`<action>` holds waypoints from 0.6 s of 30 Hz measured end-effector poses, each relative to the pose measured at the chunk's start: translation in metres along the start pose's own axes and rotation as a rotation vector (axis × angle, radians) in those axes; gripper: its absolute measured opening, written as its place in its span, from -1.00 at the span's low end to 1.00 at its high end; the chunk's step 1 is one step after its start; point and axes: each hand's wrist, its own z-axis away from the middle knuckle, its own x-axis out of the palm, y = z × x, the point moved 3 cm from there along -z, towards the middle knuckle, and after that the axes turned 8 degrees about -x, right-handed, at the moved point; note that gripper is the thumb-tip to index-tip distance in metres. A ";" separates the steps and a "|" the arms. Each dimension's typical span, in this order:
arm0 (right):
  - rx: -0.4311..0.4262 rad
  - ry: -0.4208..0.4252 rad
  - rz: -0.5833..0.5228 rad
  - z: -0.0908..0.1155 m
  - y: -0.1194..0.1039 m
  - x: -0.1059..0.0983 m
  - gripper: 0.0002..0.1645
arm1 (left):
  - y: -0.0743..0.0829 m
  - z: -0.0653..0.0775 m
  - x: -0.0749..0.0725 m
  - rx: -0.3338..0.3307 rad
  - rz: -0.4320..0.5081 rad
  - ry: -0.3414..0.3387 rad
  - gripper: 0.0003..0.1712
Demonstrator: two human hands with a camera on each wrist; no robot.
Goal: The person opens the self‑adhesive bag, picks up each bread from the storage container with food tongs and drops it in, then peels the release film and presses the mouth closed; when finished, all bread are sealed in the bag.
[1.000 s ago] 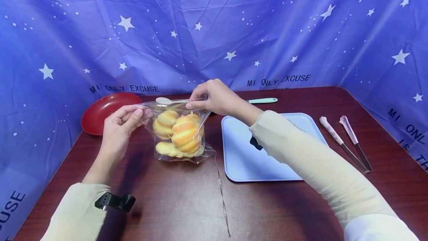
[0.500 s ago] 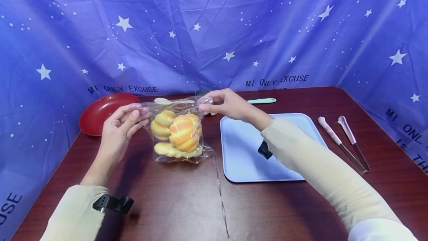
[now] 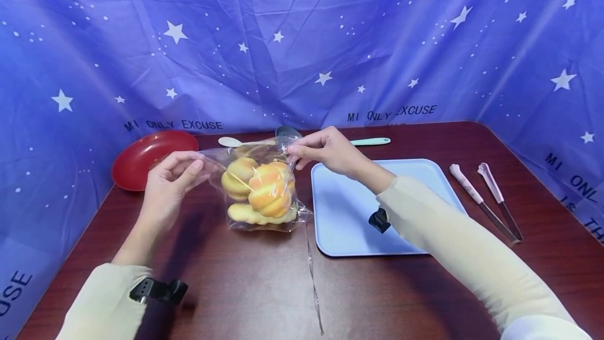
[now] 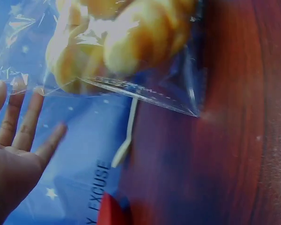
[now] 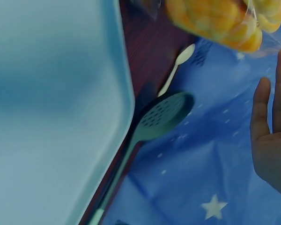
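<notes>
A clear plastic bag [image 3: 262, 224] with several bread rolls inside stands upright over the table, left of the tray. An orange-and-yellow swirled roll [image 3: 270, 189] is in front, a rounder yellow roll [image 3: 238, 177] behind it, and a long pale one [image 3: 250, 214] along the bottom. My left hand [image 3: 172, 180] pinches the upper left corner of the bag between thumb and fingertips. At the upper right corner, my right hand [image 3: 330, 153] pinches the film. The left wrist view shows the left hand [image 4: 23, 140] with its other fingers spread beneath the bag's edge.
Right of the bag lies a light blue tray [image 3: 358, 240]. A red plate [image 3: 137, 164] sits at the back left. Behind the bag are a pale spoon [image 3: 230, 141] and a slotted spoon [image 5: 161, 115]. Two pink-handled utensils [image 3: 472, 188] lie at right. A thin strip [image 3: 311, 272] trails toward the front.
The right hand has moved from the bag's top middle toward its right corner. The bag with its rolls has shifted slightly right. The left hand stays nearly in place.
</notes>
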 end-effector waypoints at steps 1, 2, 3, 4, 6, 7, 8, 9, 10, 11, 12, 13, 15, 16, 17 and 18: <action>-0.002 0.000 -0.003 0.003 -0.004 0.002 -0.75 | 0.004 0.002 0.001 0.014 -0.009 0.000 -0.80; -0.004 -0.004 -0.004 0.006 -0.009 0.004 -0.75 | 0.009 0.004 0.002 0.027 -0.011 0.001 -0.81; -0.009 -0.008 -0.006 0.009 -0.014 0.006 -0.75 | 0.013 0.006 0.003 0.040 -0.011 -0.002 -0.82; -0.017 -0.013 -0.008 0.012 -0.019 0.009 -0.76 | 0.018 0.008 0.004 0.052 -0.009 -0.007 -0.82; -0.034 -0.027 -0.033 0.018 -0.028 0.015 -0.76 | 0.026 0.012 0.005 0.068 -0.005 -0.007 -0.82; -0.038 -0.035 -0.052 0.021 -0.031 0.018 -0.76 | 0.029 0.013 0.005 0.067 -0.003 -0.006 -0.82; -0.040 -0.041 -0.074 0.023 -0.033 0.021 -0.76 | 0.031 0.014 0.005 0.058 -0.002 -0.008 -0.82; -0.036 -0.045 -0.094 0.024 -0.034 0.024 -0.75 | 0.032 0.015 0.005 0.035 -0.008 -0.009 -0.81; -0.013 -0.042 -0.104 0.024 -0.033 0.027 -0.75 | 0.032 0.016 0.004 -0.002 -0.017 -0.009 -0.81; 0.020 -0.033 -0.106 0.025 -0.030 0.029 -0.74 | 0.030 0.016 0.002 -0.050 -0.029 -0.004 -0.81; 0.061 -0.018 -0.102 0.024 -0.026 0.031 -0.74 | 0.026 0.015 0.000 -0.109 -0.048 0.006 -0.81; 0.109 0.001 -0.097 0.024 -0.020 0.033 -0.74 | 0.022 0.014 -0.002 -0.175 -0.070 0.017 -0.81; 0.220 0.041 -0.086 0.021 -0.008 0.038 -0.73 | 0.009 0.011 -0.005 -0.312 -0.128 0.050 -0.86; 0.274 0.061 -0.078 0.020 -0.002 0.040 -0.74 | 0.003 0.010 -0.007 -0.372 -0.166 0.068 -0.89; 0.314 0.075 -0.064 0.018 0.004 0.041 -0.73 | -0.004 0.008 -0.008 -0.424 -0.212 0.087 -0.92; 0.349 0.087 -0.050 0.017 0.008 0.043 -0.74 | -0.010 0.006 -0.008 -0.465 -0.257 0.099 -0.91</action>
